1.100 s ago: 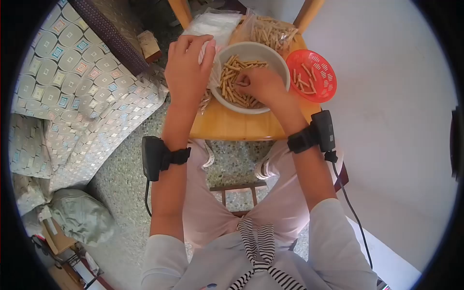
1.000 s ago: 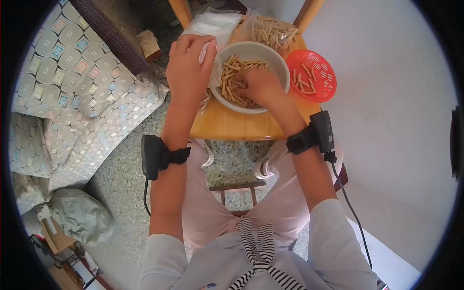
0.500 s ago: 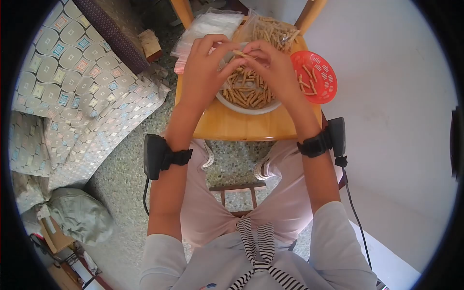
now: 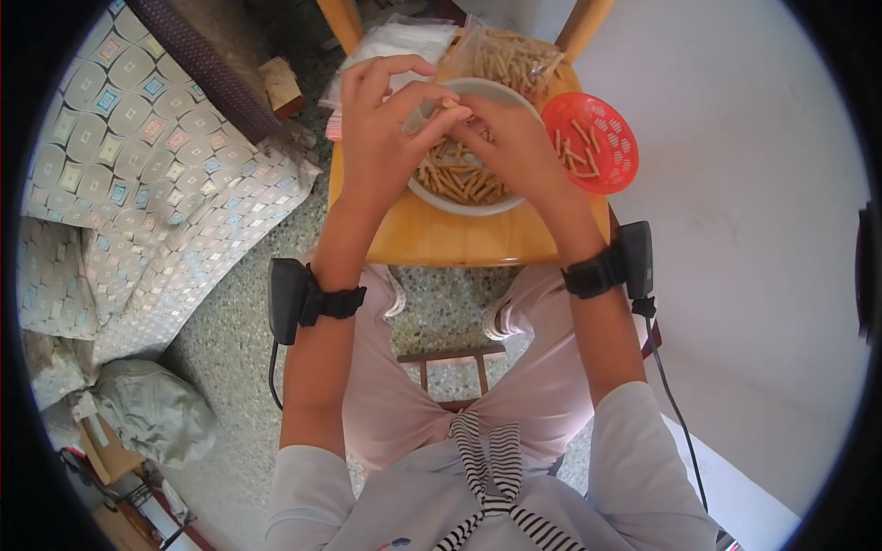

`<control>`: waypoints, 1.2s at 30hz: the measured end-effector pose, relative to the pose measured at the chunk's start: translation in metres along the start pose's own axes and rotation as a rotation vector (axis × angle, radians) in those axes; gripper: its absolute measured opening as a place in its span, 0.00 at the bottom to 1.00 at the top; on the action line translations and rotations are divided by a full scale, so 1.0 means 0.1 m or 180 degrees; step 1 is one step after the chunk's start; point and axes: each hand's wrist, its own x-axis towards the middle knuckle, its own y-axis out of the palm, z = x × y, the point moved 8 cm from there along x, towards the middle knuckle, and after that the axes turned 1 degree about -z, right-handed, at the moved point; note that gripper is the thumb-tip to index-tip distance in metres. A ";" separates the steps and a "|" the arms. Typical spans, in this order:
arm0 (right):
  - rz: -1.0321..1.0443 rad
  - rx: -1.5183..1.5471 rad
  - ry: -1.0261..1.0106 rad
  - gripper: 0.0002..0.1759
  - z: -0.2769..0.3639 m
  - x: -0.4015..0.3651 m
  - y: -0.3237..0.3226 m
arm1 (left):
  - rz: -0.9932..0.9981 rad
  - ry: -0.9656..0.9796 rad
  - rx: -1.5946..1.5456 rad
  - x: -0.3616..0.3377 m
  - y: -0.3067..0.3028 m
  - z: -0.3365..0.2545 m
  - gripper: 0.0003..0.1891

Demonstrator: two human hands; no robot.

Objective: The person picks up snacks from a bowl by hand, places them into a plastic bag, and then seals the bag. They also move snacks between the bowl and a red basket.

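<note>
Over a white bowl (image 4: 439, 204) filled with short tan stick pieces (image 4: 464, 179), my two hands meet at the fingertips. My left hand (image 4: 386, 119) pinches a small tan stick (image 4: 449, 104) between thumb and index finger, its other fingers raised and curled. My right hand (image 4: 513, 138) closes on the same stick from the right, its fingers partly hidden behind the thumb and palm. Just right of my right hand is a red slotted plastic basket (image 4: 623, 151) with several tan sticks (image 4: 579, 151) in it.
The bowl stands on a wooden chair seat (image 4: 459, 241). Behind it lie a clear bag of tan sticks (image 4: 510, 57) and a stack of flat plastic bags (image 4: 395, 41). A white wall (image 4: 735, 184) rises at the right; patterned cloth (image 4: 165, 174) hangs at the left.
My right fingers have folded inward around the stick, and it now shows end-on instead of lengthwise. My left index finger has bent while the other fingers lifted. The view has shifted slightly.
</note>
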 end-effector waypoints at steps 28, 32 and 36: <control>-0.1032 0.0180 -0.0266 0.12 0.17 -0.05 -0.41 | 0.0197 -0.0064 0.0050 0.00 0.09 0.04 0.07; -0.1000 0.0395 -0.0037 0.10 0.15 -0.05 -0.39 | 0.0246 -0.0003 0.0025 -0.02 0.16 0.02 0.07; -0.0847 0.0599 -0.0153 0.11 0.25 -0.04 -0.40 | 0.0328 -0.0087 0.0003 -0.02 0.19 0.01 0.08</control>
